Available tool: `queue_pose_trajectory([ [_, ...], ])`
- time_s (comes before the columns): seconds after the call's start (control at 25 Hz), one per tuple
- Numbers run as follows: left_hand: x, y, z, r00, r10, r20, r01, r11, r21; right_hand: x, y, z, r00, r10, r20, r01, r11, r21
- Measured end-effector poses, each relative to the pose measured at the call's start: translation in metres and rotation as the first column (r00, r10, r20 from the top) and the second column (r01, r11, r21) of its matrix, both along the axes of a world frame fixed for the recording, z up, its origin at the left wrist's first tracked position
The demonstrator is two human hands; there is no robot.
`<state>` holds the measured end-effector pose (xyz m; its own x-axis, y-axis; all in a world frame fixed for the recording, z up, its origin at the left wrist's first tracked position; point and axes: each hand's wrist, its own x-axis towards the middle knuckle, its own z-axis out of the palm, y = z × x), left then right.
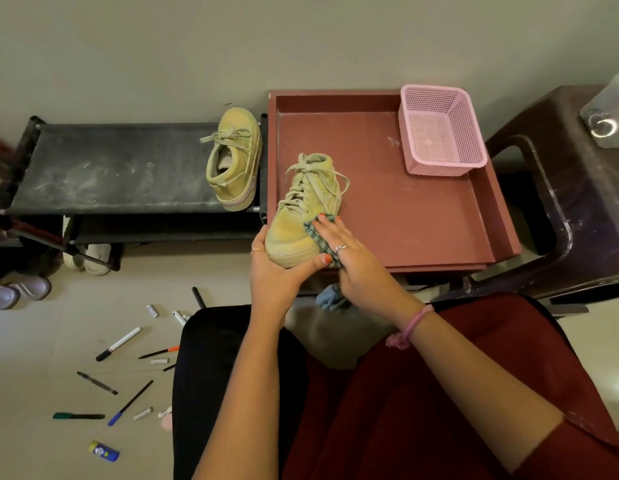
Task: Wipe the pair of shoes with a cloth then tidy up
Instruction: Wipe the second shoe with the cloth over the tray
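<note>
My left hand (277, 268) cups the toe of the shoe (303, 216) to steady it on the red tray (422, 216), while my right hand (349, 261) presses the cloth (316, 233) flat-fingered against its side; the other shoe (233, 157) waits beyond my left hand.

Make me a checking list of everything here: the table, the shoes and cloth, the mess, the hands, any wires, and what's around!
Surface: reddish-brown tray-like tabletop with raised rim.
Job's things: one tan lace-up canvas shoe on the tabletop; second tan shoe on its side on the black fabric rack; grey-green checked cloth against the first shoe's side.
Clutter: pens and markers scattered on the floor; blue glue stick.
Hands: left hand holds the shoe's toe; right hand presses the cloth on it.
Cables: nothing seen.
Surroundings: empty pink plastic mesh basket on the tabletop; dark brown plastic stool beside it.
</note>
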<state>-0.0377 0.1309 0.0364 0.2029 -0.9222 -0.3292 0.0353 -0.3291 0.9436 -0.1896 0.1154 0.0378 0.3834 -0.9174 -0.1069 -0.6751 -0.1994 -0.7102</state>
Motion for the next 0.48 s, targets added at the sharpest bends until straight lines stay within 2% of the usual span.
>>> queue_pose_trajectory([
  [0.16, 0.007, -0.003, -0.007, 0.99, -0.057, 0.129, 0.065, 0.996, -0.056, -0.008, 0.01, 0.004, 0.98, 0.111, -0.167, -0.132, 0.984, -0.116],
  [0.32, 0.01, -0.005, -0.006, 0.982, -0.105, 0.156, 0.116, 0.991, -0.063, -0.007, -0.029, 0.005, 0.868, 0.209, -0.45, -0.372, 0.875, -0.311],
  [0.4, 0.012, -0.006, -0.008, 0.975, -0.122, 0.184, 0.135, 0.989, -0.062, -0.005, -0.037, 0.005, 0.832, 0.211, -0.513, -0.413, 0.853, -0.319],
  [0.48, 0.013, -0.006, -0.009, 0.971, -0.127, 0.204, 0.142, 0.988, -0.061, -0.003, -0.033, 0.005, 0.841, 0.189, -0.507, -0.36, 0.895, -0.265],
])
